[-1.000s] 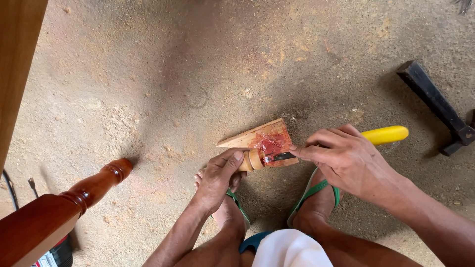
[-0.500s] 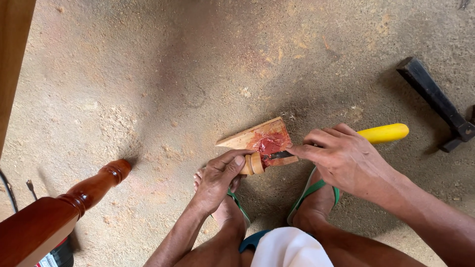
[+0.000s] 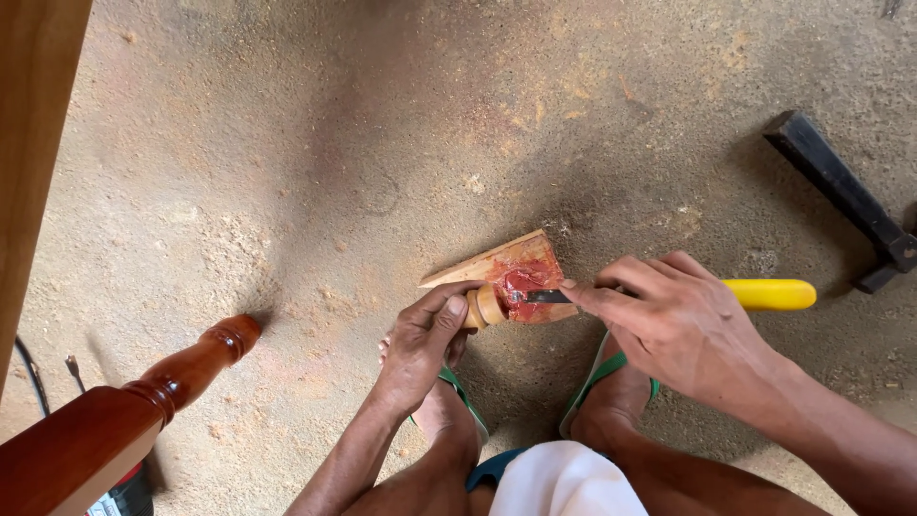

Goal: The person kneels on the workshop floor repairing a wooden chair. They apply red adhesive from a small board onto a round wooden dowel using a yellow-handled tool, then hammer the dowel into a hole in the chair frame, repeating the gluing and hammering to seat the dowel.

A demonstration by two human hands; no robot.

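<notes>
A small wedge-shaped wooden board smeared with red paste lies on the sandy floor in front of my feet. My left hand grips a small round wooden piece at the board's near edge. My right hand holds a yellow-handled tool whose dark blade touches the red paste beside the wooden piece. Both of my feet in green sandals show below the hands.
A turned, varnished wooden leg juts in from the lower left. A wooden panel runs down the left edge. A dark hammer-like tool lies on the floor at the right. Sawdust covers the ground.
My left hand has closed more tightly around the round wooden piece. The blade in my right hand has shifted slightly on the red paste.
</notes>
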